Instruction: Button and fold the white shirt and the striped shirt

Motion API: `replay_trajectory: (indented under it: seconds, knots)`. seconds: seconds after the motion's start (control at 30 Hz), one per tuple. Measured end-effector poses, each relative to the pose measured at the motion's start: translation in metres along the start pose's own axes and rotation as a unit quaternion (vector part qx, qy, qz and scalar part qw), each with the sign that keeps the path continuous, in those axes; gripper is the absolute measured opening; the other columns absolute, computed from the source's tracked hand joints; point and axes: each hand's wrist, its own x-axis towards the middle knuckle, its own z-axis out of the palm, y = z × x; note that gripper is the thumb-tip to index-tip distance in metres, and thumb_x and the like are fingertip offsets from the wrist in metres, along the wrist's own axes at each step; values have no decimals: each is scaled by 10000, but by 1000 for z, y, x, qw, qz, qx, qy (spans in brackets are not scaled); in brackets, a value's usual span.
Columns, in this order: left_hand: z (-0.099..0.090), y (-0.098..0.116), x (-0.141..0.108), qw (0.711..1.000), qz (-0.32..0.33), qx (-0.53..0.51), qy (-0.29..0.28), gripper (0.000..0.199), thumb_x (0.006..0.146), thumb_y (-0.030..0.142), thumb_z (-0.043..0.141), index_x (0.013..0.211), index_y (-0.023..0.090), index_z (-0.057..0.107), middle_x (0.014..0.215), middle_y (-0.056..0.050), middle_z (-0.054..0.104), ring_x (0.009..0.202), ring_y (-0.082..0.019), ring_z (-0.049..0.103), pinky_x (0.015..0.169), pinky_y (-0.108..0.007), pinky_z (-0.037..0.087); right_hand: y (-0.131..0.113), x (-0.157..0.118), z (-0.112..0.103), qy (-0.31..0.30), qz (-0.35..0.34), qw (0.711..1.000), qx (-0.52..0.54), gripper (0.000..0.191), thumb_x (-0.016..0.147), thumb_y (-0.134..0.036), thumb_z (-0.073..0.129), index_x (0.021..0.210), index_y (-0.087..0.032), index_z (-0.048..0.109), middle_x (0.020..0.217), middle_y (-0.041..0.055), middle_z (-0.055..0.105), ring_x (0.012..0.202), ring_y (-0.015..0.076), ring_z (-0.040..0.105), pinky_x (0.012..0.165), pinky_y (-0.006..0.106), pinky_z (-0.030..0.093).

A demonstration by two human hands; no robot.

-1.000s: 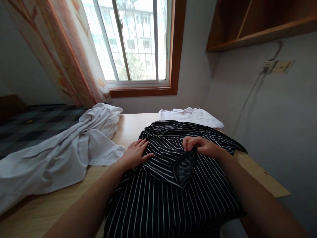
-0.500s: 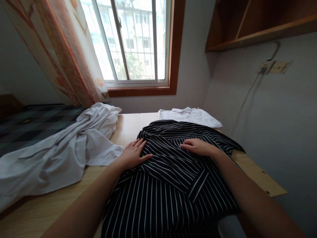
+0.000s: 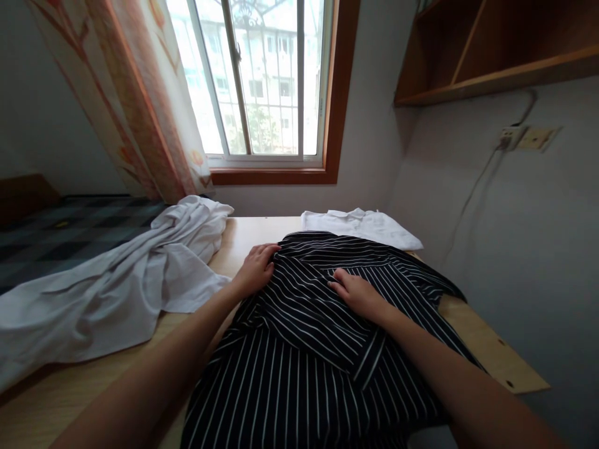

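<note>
A black shirt with thin white stripes point(image 3: 299, 368) lies spread on the wooden table, one sleeve folded across its body with the cuff slanting at the lower right. My left hand point(image 3: 256, 269) is at the shirt's upper left edge, its fingers together and curled on the folded fabric. Near the middle of the upper part, my right hand point(image 3: 358, 294) is closed in a pinch on the striped cloth, thumb and forefinger together. The shirt's bottom runs out of view toward me.
A rumpled white garment point(image 3: 126, 287) drapes over the left of the table point(image 3: 243, 234) and toward a dark checked bed point(image 3: 103, 215). Behind the shirt lies a folded white garment point(image 3: 362, 227). A shelf point(image 3: 496, 81), a plugged-in cable point(image 3: 475, 187) and a window point(image 3: 266, 93) surround the table.
My left hand has gone from lying spread on the shirt to curling at its upper left edge. My right hand has shifted slightly left and lower, now pinching the cloth. The view has tilted slightly.
</note>
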Motion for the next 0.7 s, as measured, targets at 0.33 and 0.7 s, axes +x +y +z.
replay_trajectory:
  seconds: [0.33,0.7]
  knots:
    - [-14,-48,61,966,118,127,-190,277,813,335,489,895,229,731,968,-91,715,1056,-288,575,1006,-450,388,-1,0,2,31,2,999,35,326,967,-463,511,1137,-194,583,1034,97,716,950,243,664,767,307,424]
    - [-36,-86,64,982,45,102,-153,214,798,317,536,769,201,714,948,-82,716,990,-256,594,927,-353,413,-9,-2,0,26,7,1000,-10,237,900,-444,616,842,-216,651,857,29,714,799,198,635,693,293,366]
